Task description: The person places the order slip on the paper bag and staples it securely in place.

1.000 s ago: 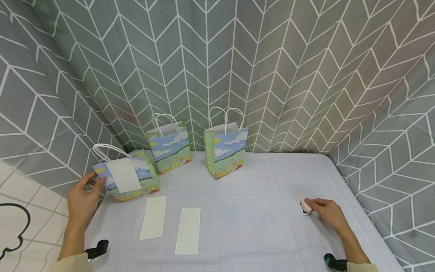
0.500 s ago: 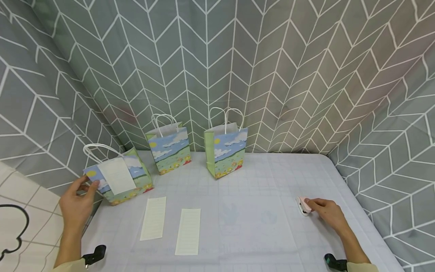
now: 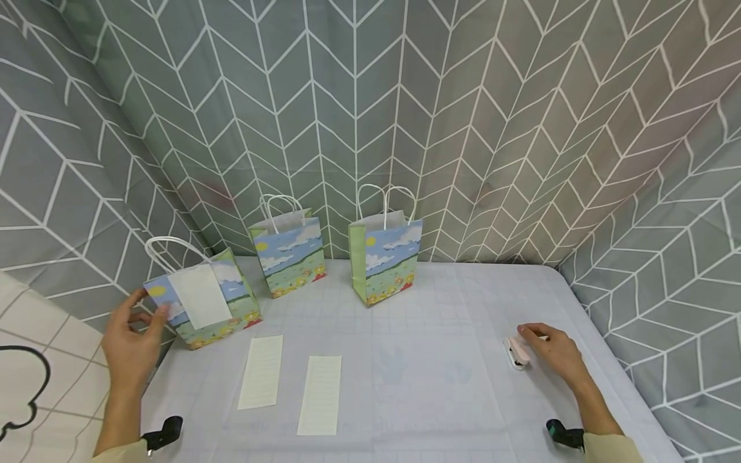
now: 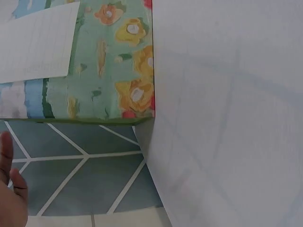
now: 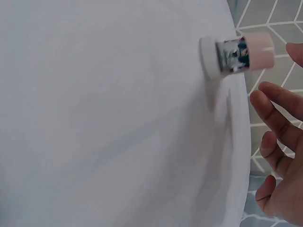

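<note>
Cream sleeve (image 3: 121, 452) cut off below, the left hand (image 3: 133, 344) pinches the edge of a printed bag (image 3: 234, 292) at eight o'clock, some fingers hidden behind it, a white slip (image 3: 199, 297) masking its front; the left wrist view misses the grip. A faintly ruled sheet (image 3: 260, 372) lies towards seven o'clock, then the middle bag (image 3: 291, 254), a second sheet (image 3: 320, 395) and the right-hand bag (image 3: 386, 260). At four o'clock sits the pink stapler (image 3: 517, 352), blurred in the right wrist view; just beside, the right hand (image 3: 554, 352) is relaxed, holding nothing.
</note>
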A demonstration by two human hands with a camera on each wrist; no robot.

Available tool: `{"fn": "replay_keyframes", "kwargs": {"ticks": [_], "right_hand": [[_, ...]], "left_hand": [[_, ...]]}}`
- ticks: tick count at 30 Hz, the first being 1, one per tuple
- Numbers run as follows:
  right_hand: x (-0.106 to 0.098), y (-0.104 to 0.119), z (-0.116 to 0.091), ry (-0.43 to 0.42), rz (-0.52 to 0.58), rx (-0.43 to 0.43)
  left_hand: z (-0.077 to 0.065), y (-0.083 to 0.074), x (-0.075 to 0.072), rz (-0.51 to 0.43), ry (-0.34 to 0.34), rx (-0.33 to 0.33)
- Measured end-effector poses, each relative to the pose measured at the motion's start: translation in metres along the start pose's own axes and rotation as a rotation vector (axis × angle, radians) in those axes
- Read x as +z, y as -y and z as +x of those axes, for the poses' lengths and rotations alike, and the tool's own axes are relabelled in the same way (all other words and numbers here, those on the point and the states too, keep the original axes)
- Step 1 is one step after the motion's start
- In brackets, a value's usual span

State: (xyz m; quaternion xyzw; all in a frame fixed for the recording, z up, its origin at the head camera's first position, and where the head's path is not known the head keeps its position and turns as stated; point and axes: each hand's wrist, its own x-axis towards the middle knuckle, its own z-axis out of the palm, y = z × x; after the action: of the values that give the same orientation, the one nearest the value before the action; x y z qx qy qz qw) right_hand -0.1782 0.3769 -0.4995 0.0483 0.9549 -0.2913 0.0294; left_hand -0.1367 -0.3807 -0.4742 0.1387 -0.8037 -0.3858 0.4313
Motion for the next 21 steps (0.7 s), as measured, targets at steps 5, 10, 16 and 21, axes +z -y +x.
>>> {"fn": "replay_keyframes", "kwargs": {"ticks": [5,10,16,21], "right_hand": [[0.002,0.02,0.016,-0.057,-0.002,-0.055],[0.007,0.044,0.034,-0.086,0.018,-0.149],[0.018,0.069,0.054,-0.047,0.04,-0.203],[0.03,0.085,0.07,0.003,0.08,-0.222]], "left_hand": [[-0.002,-0.029,0.004,-0.189,-0.185,0.107],[-0.005,-0.063,0.011,-0.299,-0.31,0.22],[-0.01,-0.078,0.021,-0.347,-0.278,0.297],[-0.021,-0.066,0.037,-0.262,-0.149,0.414]]}}
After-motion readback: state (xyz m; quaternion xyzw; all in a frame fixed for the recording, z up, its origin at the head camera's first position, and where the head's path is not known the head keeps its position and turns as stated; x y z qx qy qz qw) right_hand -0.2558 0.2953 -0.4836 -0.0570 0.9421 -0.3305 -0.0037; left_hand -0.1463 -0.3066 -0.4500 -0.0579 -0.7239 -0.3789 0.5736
